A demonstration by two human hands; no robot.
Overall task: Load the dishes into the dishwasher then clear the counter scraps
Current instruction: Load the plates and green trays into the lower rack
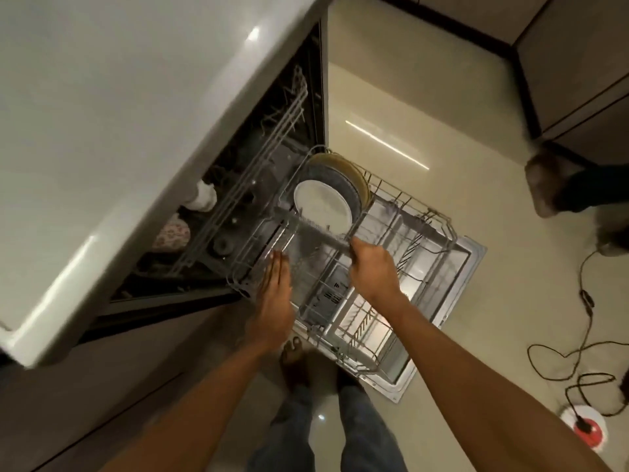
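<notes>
The dishwasher's lower rack (425,226) is pulled out over the open door (466,264). Three plates stand upright at its far end: a white plate (323,206) in front, a dark grey plate (343,180) behind it and a yellow plate (354,168) at the back. My right hand (372,267) is closed around a rack wire just below the white plate. My left hand (274,294) lies flat with fingers straight, resting on the rack's near left edge. The upper rack (272,137) sits inside the machine.
The white counter (119,114) overhangs the dishwasher on the left. A white cup (202,195) and a patterned item (172,233) sit inside the upper rack. My bare feet (296,359) stand by the door. Another person's foot (551,185) and a black cable (585,321) are on the floor to the right.
</notes>
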